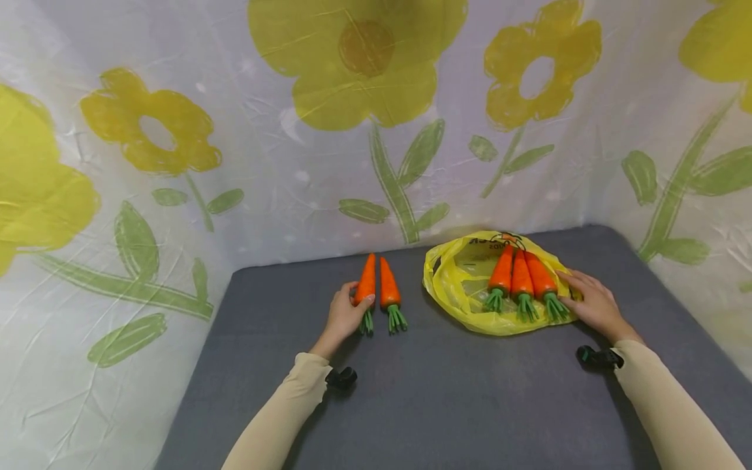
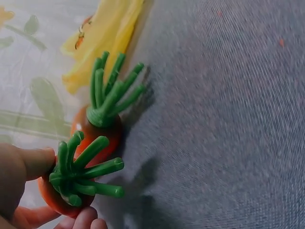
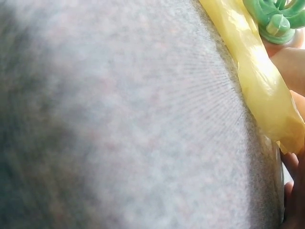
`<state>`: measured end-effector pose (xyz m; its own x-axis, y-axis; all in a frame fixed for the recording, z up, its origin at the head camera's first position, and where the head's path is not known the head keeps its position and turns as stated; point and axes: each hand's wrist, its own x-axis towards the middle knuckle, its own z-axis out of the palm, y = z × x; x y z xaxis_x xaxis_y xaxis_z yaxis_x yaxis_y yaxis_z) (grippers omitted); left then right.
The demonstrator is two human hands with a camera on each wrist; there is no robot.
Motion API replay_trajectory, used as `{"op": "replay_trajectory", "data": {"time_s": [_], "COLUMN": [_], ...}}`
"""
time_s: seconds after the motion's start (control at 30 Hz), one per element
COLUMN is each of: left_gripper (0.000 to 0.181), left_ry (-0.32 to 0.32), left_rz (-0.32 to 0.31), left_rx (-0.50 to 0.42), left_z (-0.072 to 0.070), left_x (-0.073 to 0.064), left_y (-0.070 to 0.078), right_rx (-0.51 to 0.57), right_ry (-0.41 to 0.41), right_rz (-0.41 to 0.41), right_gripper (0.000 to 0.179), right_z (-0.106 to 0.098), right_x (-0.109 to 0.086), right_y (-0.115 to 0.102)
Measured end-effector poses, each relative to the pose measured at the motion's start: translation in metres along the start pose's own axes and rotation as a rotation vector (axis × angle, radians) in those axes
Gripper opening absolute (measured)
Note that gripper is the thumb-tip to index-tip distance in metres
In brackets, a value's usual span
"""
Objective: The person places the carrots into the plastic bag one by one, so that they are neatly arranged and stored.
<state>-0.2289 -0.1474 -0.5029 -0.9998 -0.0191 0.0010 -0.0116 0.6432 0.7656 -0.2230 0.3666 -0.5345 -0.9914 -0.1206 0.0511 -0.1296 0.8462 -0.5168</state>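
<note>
My left hand (image 1: 343,316) pinches an orange toy carrot (image 1: 367,281) between thumb and fingers, close to its green top (image 2: 71,179). Just right of it lies a second carrot (image 1: 389,287), tip pointing away from me. A yellow plastic bag (image 1: 442,297) lies spread with its mouth wide. Inside it, three carrots (image 1: 521,279) sit side by side, green tops toward me. At the bag's right side, my right hand (image 1: 596,303) grips the rim (image 3: 262,86), thumb beside the rightmost carrot (image 1: 539,274) and other fingers outside the plastic.
A dark grey cloth-covered table (image 1: 446,398) lies under everything. Behind and along both sides hangs a pale sheet (image 1: 276,183) printed with yellow flowers. Each wrist wears a small black camera, one of them (image 1: 342,378) on the left.
</note>
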Motion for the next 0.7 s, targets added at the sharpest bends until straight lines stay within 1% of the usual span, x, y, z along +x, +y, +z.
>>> {"op": "replay_trajectory", "data": {"time_s": [0.1, 0.3, 0.57, 0.7], "left_gripper": [0.061, 0.059, 0.058, 0.057], "left_ry": [-0.005, -0.008, -0.062, -0.073], "left_rz": [0.003, 0.033, 0.095, 0.128], "left_rx": [-0.004, -0.039, -0.082, -0.080], "left_z": [-0.002, -0.005, -0.003, -0.001], "left_x": [-0.003, -0.011, -0.023, -0.029], "left_y": [0.005, 0.021, 0.048, 0.058], "right_rx": [-0.005, -0.006, 0.000, 0.002], "right_ry": [0.015, 0.006, 0.005, 0.001], "right_rz": [-0.012, -0.013, -0.003, 0.003], "right_gripper": [0.061, 0.062, 0.062, 0.063], "right_z": [0.000, -0.001, -0.001, 0.000], "right_x": [0.000, -0.001, -0.001, 0.000], "right_y": [0.001, 0.000, -0.001, -0.001]}}
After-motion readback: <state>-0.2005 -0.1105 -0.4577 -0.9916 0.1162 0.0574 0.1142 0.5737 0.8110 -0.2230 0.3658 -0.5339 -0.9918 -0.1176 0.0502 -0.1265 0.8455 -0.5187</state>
